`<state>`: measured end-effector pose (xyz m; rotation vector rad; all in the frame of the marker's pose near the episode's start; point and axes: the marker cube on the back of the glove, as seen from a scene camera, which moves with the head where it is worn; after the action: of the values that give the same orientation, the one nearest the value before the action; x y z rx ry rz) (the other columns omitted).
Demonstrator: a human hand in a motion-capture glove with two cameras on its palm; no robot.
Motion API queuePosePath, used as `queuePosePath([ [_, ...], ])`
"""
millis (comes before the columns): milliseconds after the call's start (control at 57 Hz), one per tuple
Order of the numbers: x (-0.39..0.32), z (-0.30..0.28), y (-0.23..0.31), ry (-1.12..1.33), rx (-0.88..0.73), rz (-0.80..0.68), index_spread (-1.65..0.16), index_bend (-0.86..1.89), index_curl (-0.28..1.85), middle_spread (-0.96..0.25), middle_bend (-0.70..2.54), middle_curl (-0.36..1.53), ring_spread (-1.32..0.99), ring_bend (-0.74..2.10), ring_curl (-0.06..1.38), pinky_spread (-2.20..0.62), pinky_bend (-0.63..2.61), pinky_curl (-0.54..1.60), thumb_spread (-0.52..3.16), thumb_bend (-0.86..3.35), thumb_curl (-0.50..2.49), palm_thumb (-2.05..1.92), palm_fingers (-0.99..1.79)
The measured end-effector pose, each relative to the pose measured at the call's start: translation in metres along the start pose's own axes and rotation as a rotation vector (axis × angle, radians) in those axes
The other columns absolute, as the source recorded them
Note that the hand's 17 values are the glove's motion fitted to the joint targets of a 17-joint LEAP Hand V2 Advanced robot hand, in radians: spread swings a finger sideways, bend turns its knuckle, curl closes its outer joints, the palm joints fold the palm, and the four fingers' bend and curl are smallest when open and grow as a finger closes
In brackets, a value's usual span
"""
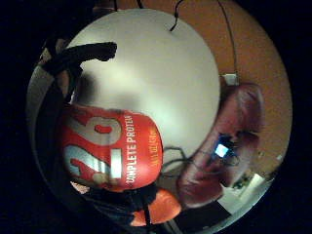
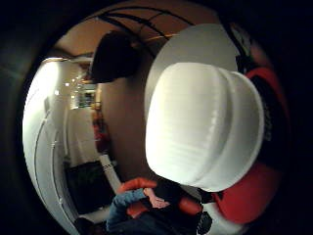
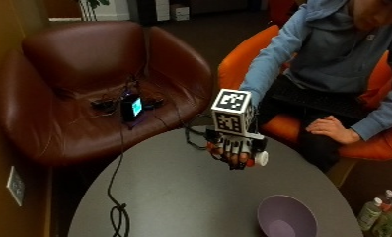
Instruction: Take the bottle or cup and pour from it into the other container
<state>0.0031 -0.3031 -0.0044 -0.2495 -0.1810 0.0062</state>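
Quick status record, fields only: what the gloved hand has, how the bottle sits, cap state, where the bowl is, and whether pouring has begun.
right hand: gloved right hand grips the red bottle, held above the table
bottle pose: roughly sideways
cap: white cap on
target: purple bowl on the table near its edge, apart from the hand
bowl contents: none visible
pouring: not begun

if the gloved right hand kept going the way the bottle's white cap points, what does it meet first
Probably nothing soon: the gloved right hand holds the red plastic bottle sideways, its white cap pointing past the round grey table's edge. The purple bowl sits off that line; depth is unclear.
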Motion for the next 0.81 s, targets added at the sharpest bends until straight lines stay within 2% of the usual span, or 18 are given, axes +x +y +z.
queuePosePath([
  [210,-0.059,-0.02,-0.027,0.313,-0.025,0.009,-0.22,0.13,0.35,-0.12,0.38,0.5,-0.22,0.48,0.46,-0.3,0.35,0.38,0.1,-0.04,0.74,1.04,1.17],
  [561,-0.122,-0.003,-0.038,0.645,-0.085,0.029,-0.22,0.13,0.35,-0.12,0.38,0.5,-0.22,0.48,0.47,-0.3,0.35,0.39,0.09,-0.04,0.74,1.03,1.17],
  [807,-0.138,0.01,-0.043,1.167,0.004,-0.076,-0.22,0.13,0.36,-0.12,0.38,0.5,-0.22,0.48,0.47,-0.3,0.35,0.39,0.09,-0.04,0.75,1.02,1.17],
])
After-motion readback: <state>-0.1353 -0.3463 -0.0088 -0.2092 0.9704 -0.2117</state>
